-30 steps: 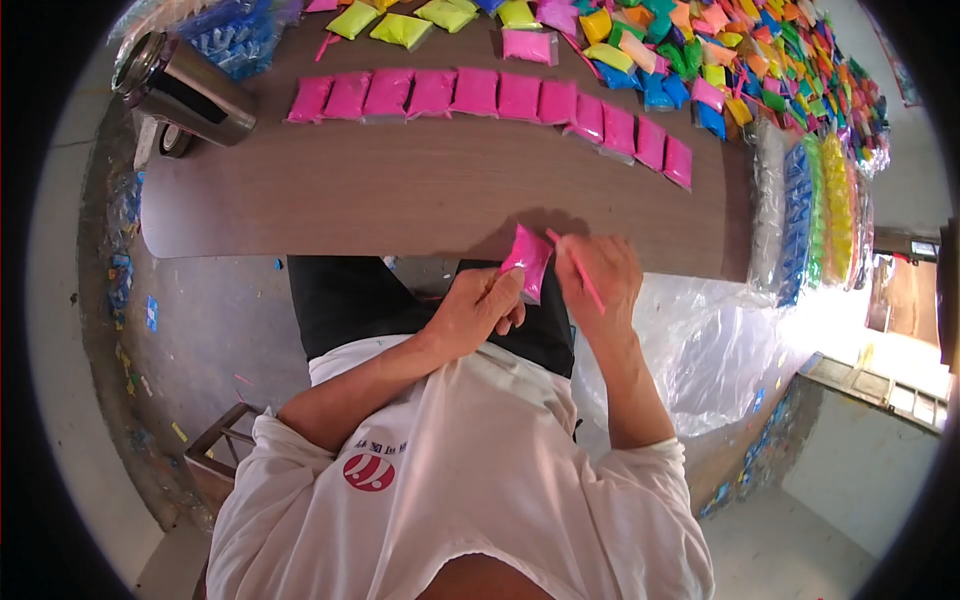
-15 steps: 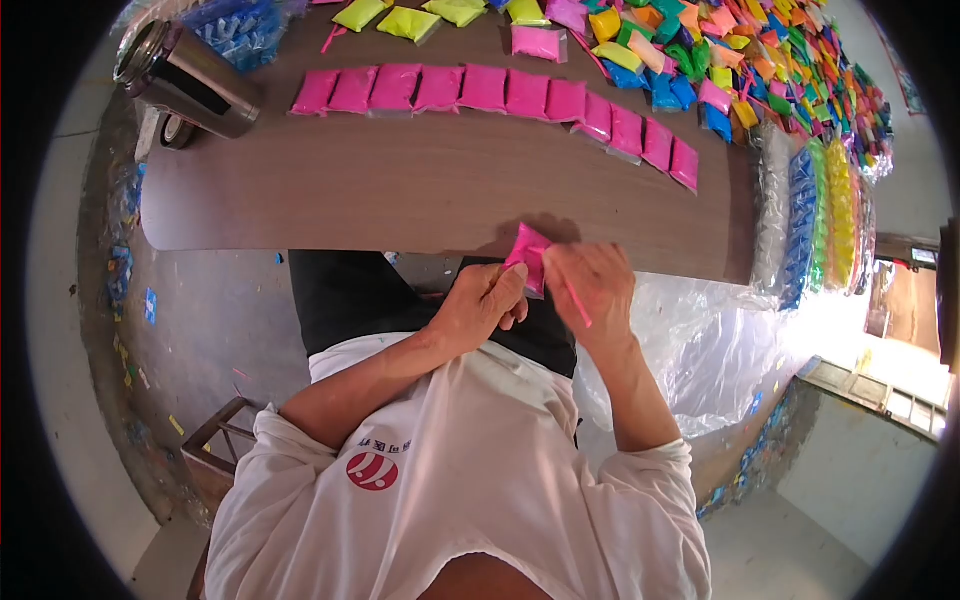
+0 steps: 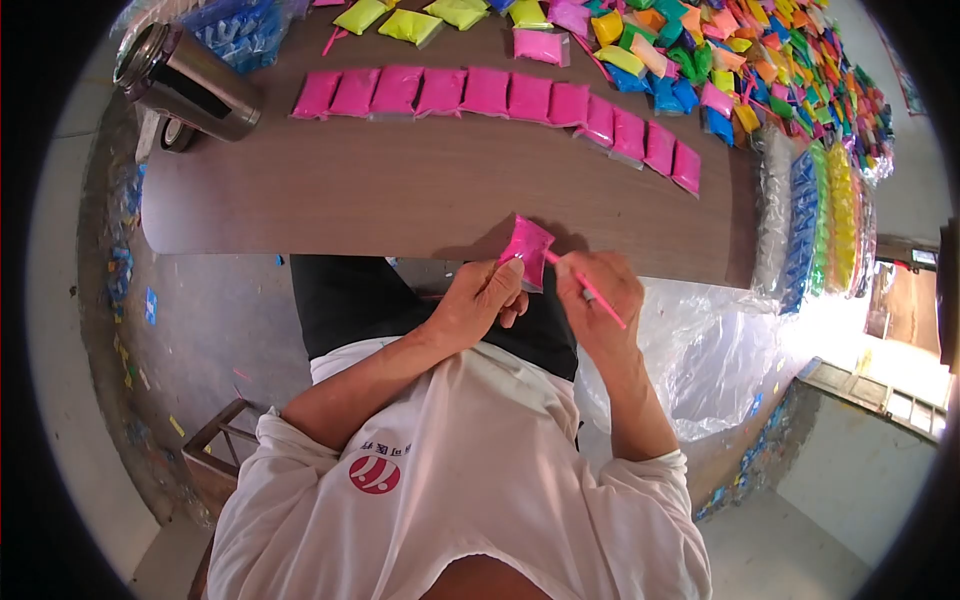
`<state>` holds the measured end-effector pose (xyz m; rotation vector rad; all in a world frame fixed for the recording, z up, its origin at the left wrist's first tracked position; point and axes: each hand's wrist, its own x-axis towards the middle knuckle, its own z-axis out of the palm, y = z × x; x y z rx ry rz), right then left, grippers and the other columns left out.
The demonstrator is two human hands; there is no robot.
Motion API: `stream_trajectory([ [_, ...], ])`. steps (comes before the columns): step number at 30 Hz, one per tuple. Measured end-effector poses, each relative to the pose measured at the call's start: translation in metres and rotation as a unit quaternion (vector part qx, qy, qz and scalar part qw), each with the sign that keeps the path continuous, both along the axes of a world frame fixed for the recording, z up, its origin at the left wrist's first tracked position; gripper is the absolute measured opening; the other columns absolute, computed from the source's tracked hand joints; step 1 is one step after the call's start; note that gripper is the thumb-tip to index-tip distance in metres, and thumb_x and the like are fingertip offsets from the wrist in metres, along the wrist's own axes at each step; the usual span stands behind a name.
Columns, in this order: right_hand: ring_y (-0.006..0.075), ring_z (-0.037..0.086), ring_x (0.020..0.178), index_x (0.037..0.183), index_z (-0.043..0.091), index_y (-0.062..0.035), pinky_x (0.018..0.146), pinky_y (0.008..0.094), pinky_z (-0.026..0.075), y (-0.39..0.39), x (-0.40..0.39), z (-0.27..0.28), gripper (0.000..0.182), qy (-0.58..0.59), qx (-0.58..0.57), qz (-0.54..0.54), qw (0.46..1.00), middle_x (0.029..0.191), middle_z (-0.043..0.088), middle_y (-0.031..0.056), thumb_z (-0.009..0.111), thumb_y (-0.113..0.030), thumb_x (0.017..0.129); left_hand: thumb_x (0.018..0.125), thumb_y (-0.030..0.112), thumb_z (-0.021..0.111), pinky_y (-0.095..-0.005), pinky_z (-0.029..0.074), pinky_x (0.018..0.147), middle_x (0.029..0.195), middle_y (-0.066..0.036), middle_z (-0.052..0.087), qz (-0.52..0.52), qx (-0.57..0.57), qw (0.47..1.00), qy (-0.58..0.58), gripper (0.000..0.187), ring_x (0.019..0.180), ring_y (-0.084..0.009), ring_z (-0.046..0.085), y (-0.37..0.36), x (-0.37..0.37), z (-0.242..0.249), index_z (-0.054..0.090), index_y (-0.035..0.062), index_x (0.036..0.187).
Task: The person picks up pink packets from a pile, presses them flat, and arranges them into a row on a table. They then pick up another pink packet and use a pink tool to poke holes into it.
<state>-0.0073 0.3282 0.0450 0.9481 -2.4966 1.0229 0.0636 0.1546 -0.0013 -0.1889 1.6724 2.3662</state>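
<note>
Near the front edge of the brown table point(image 3: 330, 200), my left hand point(image 3: 483, 303) pinches a small pink packet point(image 3: 528, 246) between thumb and fingers. Just right of it, my right hand point(image 3: 602, 292) is closed on a thin pink stick point(image 3: 609, 309), whose upper end is close to the packet's right side. Whether the stick touches the packet I cannot tell. Farther back, a curved row of pink packets point(image 3: 463, 92) lies across the table, with one more pink packet point(image 3: 541, 46) behind the row.
A steel flask point(image 3: 192, 82) lies tilted at the back left beside a round lid point(image 3: 177, 134). Yellow packets point(image 3: 409, 27) lie at the back. Many coloured packets point(image 3: 735, 50) are heaped at the back right, above strips of packets point(image 3: 802, 225) at the table's right edge.
My right hand has shifted slightly right and down, away from the pink packet, with the stick. More of the packet shows now. My left hand has barely moved.
</note>
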Motion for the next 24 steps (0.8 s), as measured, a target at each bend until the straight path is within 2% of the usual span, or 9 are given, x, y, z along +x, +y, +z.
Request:
stream_trajectory([
  [5, 0.0303, 0.068, 0.077, 0.095, 0.07, -0.0027, 0.066, 0.0366, 0.054, 0.0, 0.007, -0.011, 0.011, -0.117, -0.017, -0.01, 0.993, 0.086, 0.07, 0.0133, 0.074, -0.002, 0.084, 0.108, 0.051, 0.04, -0.0292, 0.043, 0.067, 0.069, -0.005, 0.057, -0.057, 0.024, 0.998, -0.011, 0.054, 0.074, -0.0144, 0.059, -0.004, -0.005, -0.002, 0.046, 0.009, 0.075],
  [9, 0.0301, 0.067, 0.075, 0.092, 0.068, -0.0048, 0.064, 0.0385, 0.054, -0.003, 0.008, -0.013, 0.012, -0.075, -0.016, -0.023, 0.997, 0.085, 0.069, 0.0104, 0.074, -0.002, 0.082, 0.107, 0.052, 0.041, -0.0302, 0.043, 0.071, 0.073, -0.007, 0.061, -0.084, 0.017, 0.996, -0.021, 0.053, 0.081, -0.0147, 0.06, -0.007, -0.005, -0.004, 0.049, 0.0095, 0.077],
  [11, 0.0299, 0.067, 0.075, 0.092, 0.068, -0.0047, 0.064, 0.0383, 0.054, -0.001, 0.009, -0.015, 0.012, -0.073, -0.005, -0.028, 0.997, 0.086, 0.069, 0.011, 0.074, -0.002, 0.082, 0.107, 0.052, 0.041, -0.0302, 0.043, 0.071, 0.074, -0.007, 0.061, -0.087, 0.011, 0.996, -0.021, 0.053, 0.081, -0.0147, 0.06, -0.007, -0.004, -0.002, 0.049, 0.0095, 0.077],
  [14, 0.0294, 0.067, 0.075, 0.093, 0.068, -0.0048, 0.064, 0.0382, 0.053, -0.002, 0.013, -0.024, 0.014, -0.107, -0.072, -0.068, 0.989, 0.085, 0.069, 0.0114, 0.074, 0.0, 0.081, 0.107, 0.051, 0.042, -0.03, 0.043, 0.072, 0.076, -0.006, 0.062, -0.089, 0.009, 0.996, -0.018, 0.052, 0.08, -0.0144, 0.06, -0.006, -0.003, -0.005, 0.05, 0.0092, 0.078],
  [17, 0.0289, 0.067, 0.076, 0.092, 0.068, -0.0058, 0.065, 0.038, 0.053, 0.002, 0.017, -0.026, 0.018, -0.092, -0.075, -0.122, 0.986, 0.085, 0.069, 0.011, 0.075, 0.002, 0.078, 0.108, 0.05, 0.042, -0.0296, 0.043, 0.071, 0.076, -0.006, 0.062, -0.089, 0.004, 0.996, -0.013, 0.051, 0.078, -0.0136, 0.06, -0.004, -0.002, -0.009, 0.051, 0.0087, 0.079],
  [20, 0.0283, 0.066, 0.069, 0.091, 0.069, -0.003, 0.061, 0.0358, 0.053, -0.006, 0.02, -0.013, 0.014, 0.053, -0.056, -0.023, 0.997, 0.083, 0.068, 0.0112, 0.075, 0.002, 0.08, 0.108, 0.049, 0.043, -0.0296, 0.044, 0.07, 0.077, -0.006, 0.063, -0.084, -0.009, 0.996, -0.022, 0.05, 0.073, -0.0129, 0.059, -0.002, -0.002, -0.008, 0.052, 0.0084, 0.079],
  [24, 0.0288, 0.061, 0.069, 0.086, 0.066, -0.0085, 0.063, 0.0406, 0.048, -0.005, 0.01, -0.018, 0.016, 0.037, 0.01, 0.011, 0.999, 0.079, 0.064, 0.0065, 0.073, -0.002, 0.073, 0.108, 0.047, 0.043, -0.029, 0.044, 0.068, 0.078, -0.007, 0.063, -0.075, 0.013, 0.997, -0.026, 0.05, 0.069, -0.0121, 0.059, 0.003, -0.001, -0.011, 0.052, 0.0087, 0.077],
])
